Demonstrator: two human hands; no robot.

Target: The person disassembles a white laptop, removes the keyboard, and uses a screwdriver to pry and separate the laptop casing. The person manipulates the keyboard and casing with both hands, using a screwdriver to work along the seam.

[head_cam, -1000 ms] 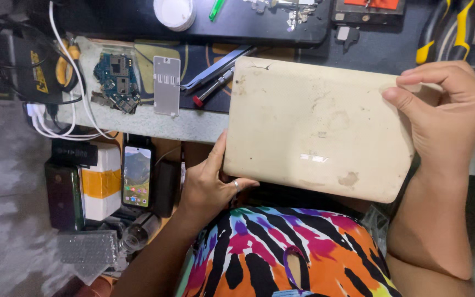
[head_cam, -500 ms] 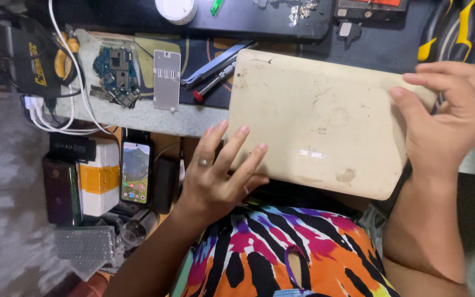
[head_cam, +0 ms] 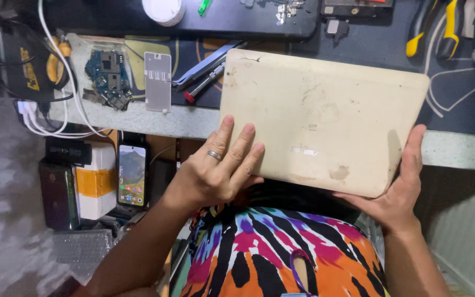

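A closed, dirty cream-white laptop (head_cam: 320, 118) lies flat, partly on the dark work mat and partly over the bench's front edge. My left hand (head_cam: 218, 170) is at its near left corner, ringed fingers spread up onto the lid. My right hand (head_cam: 399, 187) grips the near right corner, with the thumb along the laptop's right edge and the palm under it.
On the bench to the left are a blue circuit board (head_cam: 107, 74), a silver metal plate (head_cam: 158, 82), tweezers and a red-tipped screwdriver (head_cam: 204, 82), and white cables (head_cam: 50, 118). A lit phone (head_cam: 132, 175) stands below the bench edge. Pliers (head_cam: 441, 30) lie at top right.
My right hand has dropped from the laptop's far right edge to its near right corner. My left hand has come from under the left corner to rest fingers on the lid.
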